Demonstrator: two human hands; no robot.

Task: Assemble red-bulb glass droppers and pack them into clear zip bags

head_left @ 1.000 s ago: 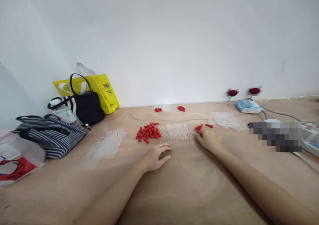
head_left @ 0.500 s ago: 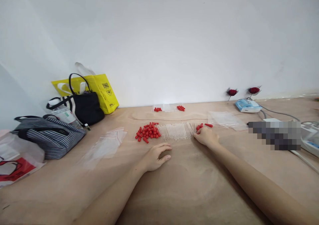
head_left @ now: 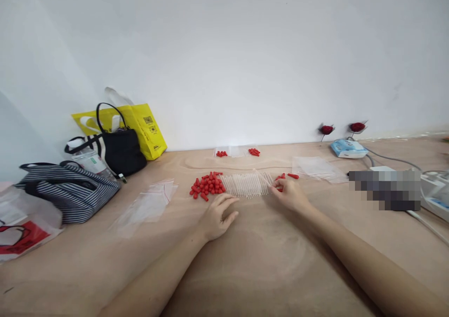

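Head view: a pale brown, wood-grained desk (head_left: 259, 261) meets a plain whitish wall (head_left: 224, 64) at 12 o'clock. Mid-desk lies a row of thin white sticks (head_left: 245, 186), side by side, long axes roughly 12 to 6 o'clock, some slanting towards 11. A heap of red tapered pieces (head_left: 208, 185) sits against its 9 o'clock end; beyond its 3 o'clock end, a lone red tapered piece (head_left: 293, 176) points roughly 9 to 3. The left hand (head_left: 218, 216) is at the row's 7 o'clock, fingers loosely apart; the right hand (head_left: 289, 194) is at its 3 o'clock end, fingers narrowed, though whether gripping a stick I cannot tell.
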